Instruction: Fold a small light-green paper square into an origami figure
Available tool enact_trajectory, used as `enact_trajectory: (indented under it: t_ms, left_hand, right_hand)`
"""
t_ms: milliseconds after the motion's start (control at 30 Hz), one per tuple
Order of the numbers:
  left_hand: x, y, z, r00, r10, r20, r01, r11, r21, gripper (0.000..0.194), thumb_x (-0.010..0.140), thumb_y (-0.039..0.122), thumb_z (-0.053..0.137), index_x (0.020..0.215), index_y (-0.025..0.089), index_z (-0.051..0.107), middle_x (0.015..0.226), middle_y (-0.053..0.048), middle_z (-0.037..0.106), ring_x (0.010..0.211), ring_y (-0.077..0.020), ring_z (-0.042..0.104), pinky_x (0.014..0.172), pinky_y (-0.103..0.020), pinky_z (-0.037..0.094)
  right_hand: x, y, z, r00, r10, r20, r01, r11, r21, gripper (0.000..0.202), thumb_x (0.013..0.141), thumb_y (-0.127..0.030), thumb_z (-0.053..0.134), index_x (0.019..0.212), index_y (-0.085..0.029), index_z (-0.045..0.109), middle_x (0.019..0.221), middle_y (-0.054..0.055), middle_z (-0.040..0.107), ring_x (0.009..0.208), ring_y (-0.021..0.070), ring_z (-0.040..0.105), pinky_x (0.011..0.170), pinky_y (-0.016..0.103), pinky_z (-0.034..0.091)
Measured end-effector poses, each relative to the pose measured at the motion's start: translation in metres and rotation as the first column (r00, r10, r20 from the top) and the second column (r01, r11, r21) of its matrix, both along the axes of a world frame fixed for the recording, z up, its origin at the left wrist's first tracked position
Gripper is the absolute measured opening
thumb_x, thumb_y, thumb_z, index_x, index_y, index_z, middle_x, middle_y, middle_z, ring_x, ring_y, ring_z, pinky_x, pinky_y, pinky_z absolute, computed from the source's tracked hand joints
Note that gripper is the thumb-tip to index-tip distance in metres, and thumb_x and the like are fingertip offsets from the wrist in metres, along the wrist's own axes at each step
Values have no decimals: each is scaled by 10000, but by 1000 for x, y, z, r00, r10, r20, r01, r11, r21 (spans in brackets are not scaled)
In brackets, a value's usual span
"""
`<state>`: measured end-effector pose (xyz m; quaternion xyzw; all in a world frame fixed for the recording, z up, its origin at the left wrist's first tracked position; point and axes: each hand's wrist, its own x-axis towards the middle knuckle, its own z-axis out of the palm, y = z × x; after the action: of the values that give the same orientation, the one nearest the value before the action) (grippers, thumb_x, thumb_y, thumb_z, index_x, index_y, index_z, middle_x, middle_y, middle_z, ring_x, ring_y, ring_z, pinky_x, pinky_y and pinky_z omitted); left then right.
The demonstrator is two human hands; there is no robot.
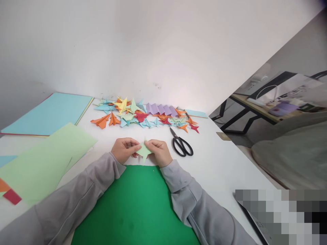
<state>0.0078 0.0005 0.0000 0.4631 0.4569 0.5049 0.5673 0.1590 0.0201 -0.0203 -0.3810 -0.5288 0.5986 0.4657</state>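
Observation:
Between my two hands is a pale green folded paper star (144,151) with pointed tips, held just above the table beyond the green mat (133,200). My left hand (125,149) pinches its left side between thumb and fingers. On the right side, the thumb of my right hand (160,151) presses on the paper, with the fingers curled behind it and partly hidden. Black-handled scissors (182,144) lie to the right of my right hand, their blades pointing away from me.
Many-coloured folded paper pieces (140,117) line the wall, with a purple pleated strip (161,109) among them. Blue sheets (51,114) and light green sheets (46,163) lie at left. A pixelated object (281,217) sits at the lower right; a second table (270,112) stands beyond.

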Motion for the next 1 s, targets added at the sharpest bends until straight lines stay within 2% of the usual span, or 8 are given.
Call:
enact_trajectory:
  t_ms: [67,167,267,333,467,567,767,1000]
  left_hand:
    - [-1,3,-3,996,51,72,-49,998,-25,296,462,304,775,611,107,612,447,-2,588,363,-112,543,364,-217,461]
    - [-3,7,-5,959,167,229,-145,983,-113,334,443,285,785,636,109,576,449,14,571,394,-124,563,367,-216,458]
    - [-3,10,-5,919,249,305,-205,964,-170,366,425,262,791,653,114,546,469,26,562,425,-134,583,373,-214,457]
    - [-3,10,-4,919,242,312,-196,966,-170,372,437,263,787,661,118,528,470,29,556,431,-136,587,380,-217,460]
    - [-3,7,-7,967,94,237,-70,991,-110,393,470,293,777,683,131,488,478,21,574,414,-138,582,395,-232,468]
    - [-4,5,-9,989,-4,145,10,999,-40,376,509,319,756,679,143,470,501,17,590,430,-146,597,413,-240,478]
    - [-5,4,-10,997,47,68,-49,998,30,305,551,311,729,649,143,494,462,32,575,400,-118,571,426,-229,480]
    - [-3,3,-7,993,13,115,-15,1000,18,281,542,299,736,662,136,541,502,10,604,458,-145,600,443,-253,491]
  right_hand:
    - [1,2,0,997,-58,-54,58,998,-3,267,710,-427,593,729,-163,625,484,-26,563,394,115,542,367,223,417]
    - [1,3,0,988,-113,-105,117,993,33,303,700,-330,615,968,-205,549,581,-39,593,440,111,572,393,204,414]
    - [-1,-1,1,994,-83,-73,92,988,128,425,721,-281,579,1123,-243,445,740,-8,634,493,104,574,419,207,419]
    - [-2,-4,1,999,-42,-3,42,975,218,483,726,-248,555,1187,-258,413,762,-5,620,513,102,563,426,210,416]
    - [-4,-7,0,983,1,184,-76,915,397,373,703,-150,496,1056,-241,577,780,14,599,585,110,539,471,223,419]
    - [-3,-8,3,965,-33,261,-84,901,425,320,652,-108,470,878,-222,664,805,30,596,626,122,523,457,215,393]
    - [-6,-10,8,971,-48,233,-38,935,352,244,618,-174,629,854,-215,678,818,32,552,540,89,459,386,200,334]
    - [-4,-7,6,977,-91,195,22,944,328,209,578,-273,726,776,-222,688,867,38,555,645,113,507,404,189,357]
